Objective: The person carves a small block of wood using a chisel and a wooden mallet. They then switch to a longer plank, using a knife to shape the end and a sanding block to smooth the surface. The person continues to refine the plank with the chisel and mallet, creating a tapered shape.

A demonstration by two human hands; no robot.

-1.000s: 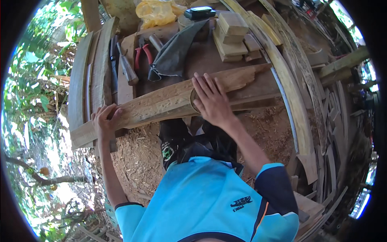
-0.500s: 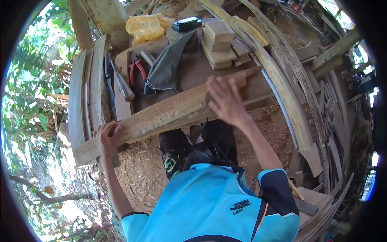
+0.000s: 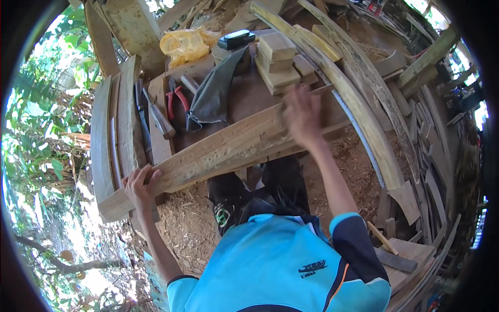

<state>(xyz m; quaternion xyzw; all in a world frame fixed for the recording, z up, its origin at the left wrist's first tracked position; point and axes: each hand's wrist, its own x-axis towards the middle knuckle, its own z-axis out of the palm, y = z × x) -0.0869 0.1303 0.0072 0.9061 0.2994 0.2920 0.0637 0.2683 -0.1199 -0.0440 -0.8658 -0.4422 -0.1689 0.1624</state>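
Observation:
A long wooden plank [image 3: 223,143] lies slantwise across the front of the bench, its right end farther from me. Near its left end my left hand [image 3: 139,187] is closed around it, fingers over the top edge. My right hand [image 3: 303,117] is on the plank's right part, smeared by motion. A small brownish patch shows at its left side, and I cannot make out whether it is a thing under the palm. Just beyond that hand stands a stack of wood blocks [image 3: 277,48].
On the bench lie red-handled pliers [image 3: 179,99], a chisel-like tool [image 3: 160,115], a grey-green cloth [image 3: 214,93], a dark case [image 3: 236,39] and a yellow plastic bag [image 3: 188,43]. Long curved timbers [image 3: 343,88] bound the right side. Wood shavings [image 3: 184,229] cover the ground.
My right hand has slid along the plank toward its right end. My left hand keeps its hold. The whole view has shifted slightly.

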